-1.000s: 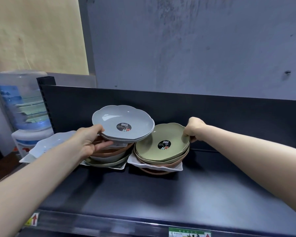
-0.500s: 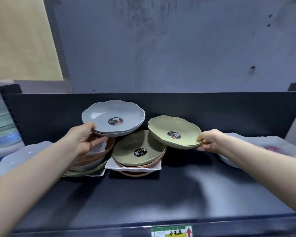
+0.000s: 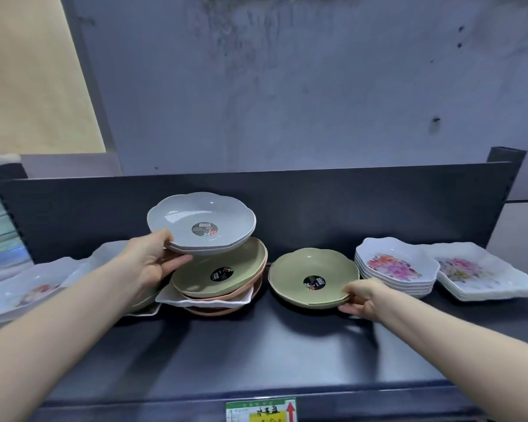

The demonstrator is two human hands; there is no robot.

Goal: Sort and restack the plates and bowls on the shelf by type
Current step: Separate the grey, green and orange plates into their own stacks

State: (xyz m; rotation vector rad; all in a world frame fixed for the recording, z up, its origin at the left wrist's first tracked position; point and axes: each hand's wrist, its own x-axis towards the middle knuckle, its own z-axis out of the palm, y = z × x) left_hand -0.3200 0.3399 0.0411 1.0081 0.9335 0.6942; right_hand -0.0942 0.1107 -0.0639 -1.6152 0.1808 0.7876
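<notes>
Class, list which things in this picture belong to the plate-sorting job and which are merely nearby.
Job:
- grey plates, held by left hand
- green plates, held by right hand
- mixed stack
- flowered dishes
- shelf

Nearby:
- price label
- wall

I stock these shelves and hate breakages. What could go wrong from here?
The grey plates, pinched at one rim by the left hand, could tip or slide apart. The mixed stack below sits tilted on a white tray and might shift if bumped. The right hand holds the green plates by their edge.
</notes>
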